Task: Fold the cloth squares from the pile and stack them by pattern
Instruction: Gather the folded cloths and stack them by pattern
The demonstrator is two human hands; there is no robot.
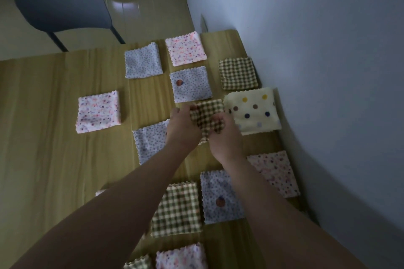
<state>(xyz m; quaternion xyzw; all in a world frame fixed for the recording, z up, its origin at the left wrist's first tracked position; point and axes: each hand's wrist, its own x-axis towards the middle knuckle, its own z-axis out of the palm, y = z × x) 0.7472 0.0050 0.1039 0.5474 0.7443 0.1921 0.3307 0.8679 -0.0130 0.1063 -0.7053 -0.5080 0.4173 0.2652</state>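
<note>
Both my hands hold a brown gingham cloth (pixel 206 116) just above the wooden table (pixel 54 137). My left hand (pixel 182 129) grips its left edge and my right hand (pixel 225 135) grips its near right part. Folded squares lie spread around it: a brown gingham one (pixel 238 73) at the far right, a cream one with big dots (pixel 253 111) right of my hands, a lilac dotted one (pixel 190 84) just beyond, another lilac one (pixel 149 141) partly under my left wrist, and a green gingham one (pixel 177 209) under my forearms.
More folded squares lie about: pink floral ones (pixel 185 48) (pixel 98 111) (pixel 275 172) (pixel 181 256), lilac dotted ones (pixel 143 61) (pixel 220 196). A white wall (pixel 328 72) runs along the table's right edge. A dark chair (pixel 63 6) stands beyond the far edge.
</note>
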